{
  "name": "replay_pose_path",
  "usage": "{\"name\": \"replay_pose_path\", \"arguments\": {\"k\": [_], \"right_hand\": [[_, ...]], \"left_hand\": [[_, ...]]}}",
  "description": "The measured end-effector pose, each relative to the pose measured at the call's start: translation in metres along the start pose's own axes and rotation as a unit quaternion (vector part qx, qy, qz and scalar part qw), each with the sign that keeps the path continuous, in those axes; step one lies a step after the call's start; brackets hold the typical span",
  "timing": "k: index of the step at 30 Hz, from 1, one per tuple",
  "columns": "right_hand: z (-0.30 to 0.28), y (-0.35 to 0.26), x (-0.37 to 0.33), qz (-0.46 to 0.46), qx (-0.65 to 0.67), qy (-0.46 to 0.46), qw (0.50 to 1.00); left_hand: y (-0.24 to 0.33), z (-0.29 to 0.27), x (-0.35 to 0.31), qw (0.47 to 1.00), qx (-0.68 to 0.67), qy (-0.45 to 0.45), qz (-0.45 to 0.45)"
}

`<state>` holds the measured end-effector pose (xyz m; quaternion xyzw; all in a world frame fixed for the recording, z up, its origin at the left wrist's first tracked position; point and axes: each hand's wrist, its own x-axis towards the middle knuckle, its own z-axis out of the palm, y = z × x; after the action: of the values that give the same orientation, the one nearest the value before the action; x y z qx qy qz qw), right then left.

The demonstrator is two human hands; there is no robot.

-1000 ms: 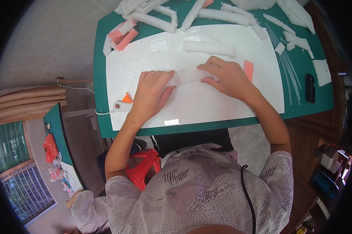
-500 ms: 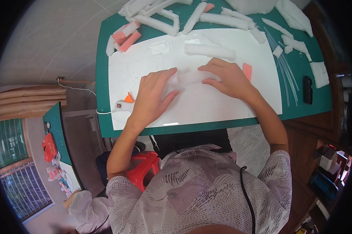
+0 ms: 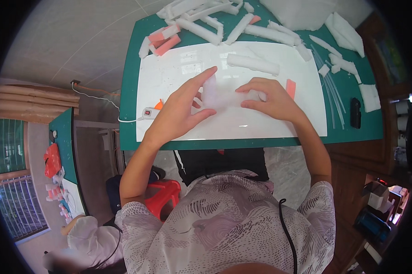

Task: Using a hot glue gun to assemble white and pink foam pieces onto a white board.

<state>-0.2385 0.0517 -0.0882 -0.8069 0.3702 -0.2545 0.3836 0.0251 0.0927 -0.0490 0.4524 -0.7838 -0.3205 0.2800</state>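
Note:
Above the white board [image 3: 169, 86], my left hand [image 3: 181, 107] curves around the upright end of a pale, translucent-looking white foam piece [image 3: 209, 92]. Its thumb and index finger reach past the piece on either side. From there a blurred part runs toward my right hand [image 3: 274, 98], whose thumb and fingers close around the other end. The piece's exact shape is smeared. A white foam strip [image 3: 253, 64] lies just beyond the hands, and a pink block [image 3: 290, 88] sits beside my right hand. A white glue gun with an orange tip [image 3: 150, 113] rests left of my left wrist, partly hidden.
Several white foam strips [image 3: 199, 30] and pink-white blocks [image 3: 168, 44] are piled along the far edge of the green mat [image 3: 129, 86]. Clear thin sticks [image 3: 331, 93] and a black case [image 3: 355, 113] lie at right. Another person [image 3: 94, 239] sits at lower left near a red stool [image 3: 165, 196].
The foam piece's left end now stands more upright beside my left hand. My left index finger has stretched farther out, and my right hand has shifted slightly right. The whole view has moved a little.

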Motion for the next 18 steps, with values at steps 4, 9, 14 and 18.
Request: {"name": "replay_pose_path", "arguments": {"k": [4,9,14,18], "right_hand": [[0.009,-0.01,-0.007,0.013,-0.027,0.03,0.999],[0.016,-0.012,-0.014,-0.007,-0.035,0.077,0.996],[0.02,-0.014,-0.019,-0.031,-0.011,0.086,0.996],[0.023,-0.016,-0.024,-0.002,0.043,0.087,0.995]], "left_hand": [[-0.004,0.001,-0.002,0.999,-0.052,0.003,-0.013],[0.0,0.001,-0.01,0.997,-0.024,0.065,0.03],[0.004,-0.007,-0.022,0.992,-0.024,0.106,0.058],[0.002,-0.007,-0.028,0.993,-0.091,0.061,0.037]]}}
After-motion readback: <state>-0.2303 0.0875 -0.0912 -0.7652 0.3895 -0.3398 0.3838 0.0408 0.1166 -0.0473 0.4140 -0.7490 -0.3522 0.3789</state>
